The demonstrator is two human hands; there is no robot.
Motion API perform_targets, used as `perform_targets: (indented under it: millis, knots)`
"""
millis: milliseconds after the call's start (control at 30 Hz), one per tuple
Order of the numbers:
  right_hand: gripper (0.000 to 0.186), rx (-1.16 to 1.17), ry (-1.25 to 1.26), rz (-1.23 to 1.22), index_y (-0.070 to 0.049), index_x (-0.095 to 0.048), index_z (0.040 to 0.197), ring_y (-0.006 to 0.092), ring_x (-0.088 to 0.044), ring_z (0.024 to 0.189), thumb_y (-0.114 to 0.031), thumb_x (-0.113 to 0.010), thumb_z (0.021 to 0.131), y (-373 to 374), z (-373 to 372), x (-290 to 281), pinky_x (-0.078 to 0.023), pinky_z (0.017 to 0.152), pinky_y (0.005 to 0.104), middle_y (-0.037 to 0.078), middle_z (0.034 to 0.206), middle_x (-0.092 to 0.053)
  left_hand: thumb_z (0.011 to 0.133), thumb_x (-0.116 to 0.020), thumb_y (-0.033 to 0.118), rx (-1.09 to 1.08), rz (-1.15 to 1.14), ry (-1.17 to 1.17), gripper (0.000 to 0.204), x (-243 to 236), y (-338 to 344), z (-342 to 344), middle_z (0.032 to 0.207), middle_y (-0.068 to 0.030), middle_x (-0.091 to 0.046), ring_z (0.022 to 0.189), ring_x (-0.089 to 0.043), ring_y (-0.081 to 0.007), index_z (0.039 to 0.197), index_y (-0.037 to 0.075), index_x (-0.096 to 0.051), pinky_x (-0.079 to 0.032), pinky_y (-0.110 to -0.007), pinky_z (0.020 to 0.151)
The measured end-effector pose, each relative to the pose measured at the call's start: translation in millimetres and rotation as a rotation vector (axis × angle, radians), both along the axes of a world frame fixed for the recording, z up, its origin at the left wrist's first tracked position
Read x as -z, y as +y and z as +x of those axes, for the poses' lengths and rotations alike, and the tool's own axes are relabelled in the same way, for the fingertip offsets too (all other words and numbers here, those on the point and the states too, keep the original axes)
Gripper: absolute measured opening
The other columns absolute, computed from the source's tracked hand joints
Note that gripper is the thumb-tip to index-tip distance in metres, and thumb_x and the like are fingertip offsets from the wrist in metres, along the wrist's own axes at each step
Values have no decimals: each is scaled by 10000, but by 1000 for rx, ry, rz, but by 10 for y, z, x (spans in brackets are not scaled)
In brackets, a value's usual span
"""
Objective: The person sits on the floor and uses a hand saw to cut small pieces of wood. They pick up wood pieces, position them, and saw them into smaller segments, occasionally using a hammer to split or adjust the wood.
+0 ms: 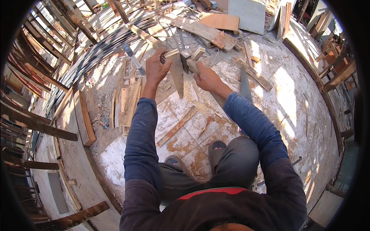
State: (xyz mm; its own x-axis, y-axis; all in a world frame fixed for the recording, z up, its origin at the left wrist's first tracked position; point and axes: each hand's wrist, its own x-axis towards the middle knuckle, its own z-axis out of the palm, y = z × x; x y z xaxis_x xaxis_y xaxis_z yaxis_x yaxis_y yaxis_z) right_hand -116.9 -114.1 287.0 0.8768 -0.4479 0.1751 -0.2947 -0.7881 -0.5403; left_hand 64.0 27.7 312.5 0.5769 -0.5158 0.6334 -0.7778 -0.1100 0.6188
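Note:
My left hand [157, 67] grips a tapered, grey-brown piece [177, 79] with a pale top edge, apparently wood, angled downward. My right hand [206, 79] is closed on a pale wooden piece [192, 65] close beside it; whether this is a tool's handle I cannot tell. A dark flat blade or plate [185, 65] shows between the hands, partly hidden. A hand saw blade [245, 86] lies on the dusty tiles right of my right forearm. A grey pipe-like object [133, 57] is left of my left hand.
Loose planks [129, 107] and a narrow batten [175, 127] lie near my sandalled feet. Long bundled rods [88, 57] curve along the left, beside upright timbers [46, 46]. Boards and a pale panel [246, 15] are piled at the back. A long beam [308, 69] edges the right side.

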Motion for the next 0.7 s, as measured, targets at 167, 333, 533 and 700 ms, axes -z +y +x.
perform_targets:
  millis: [167, 333, 533, 700]
  knots:
    - [584, 54, 42, 386, 147, -361, 1303, 528, -662, 861, -251, -579, 935, -143, 81, 116, -521, 801, 568, 350, 948, -673, 769, -701, 161, -24, 61, 14, 304, -19, 39, -11, 727, -90, -664, 651, -648, -185, 1047, 40, -723, -532, -317, 665]
    - [490, 47, -75, 179, 81, -409, 1244, 531, -661, 844, -256, -587, 935, -126, 51, -48, -524, 784, 577, 341, 915, -675, 784, -696, 155, 8, 19, 11, 288, -7, 31, -25, 748, -103, -687, 664, -664, -183, 1035, 18, -723, -535, -315, 665]
    - [389, 151, -325, 185, 27, -411, 1165, 549, -645, 816, -257, -582, 962, 41, 89, -175, -509, 747, 593, 360, 859, -650, 789, -712, 152, -56, 52, 7, 293, -9, 42, 17, 763, -108, -712, 676, -682, -172, 1045, 12, -729, -541, -307, 675]
    - [425, -12, 119, 105, 43, -419, 1203, 524, -665, 877, -218, -580, 909, 215, -5, 420, -519, 785, 586, 356, 948, -667, 770, -725, 159, -124, 92, -36, 278, -9, 160, -5, 729, -93, -693, 648, -660, -164, 1009, 19, -727, -539, -300, 666]
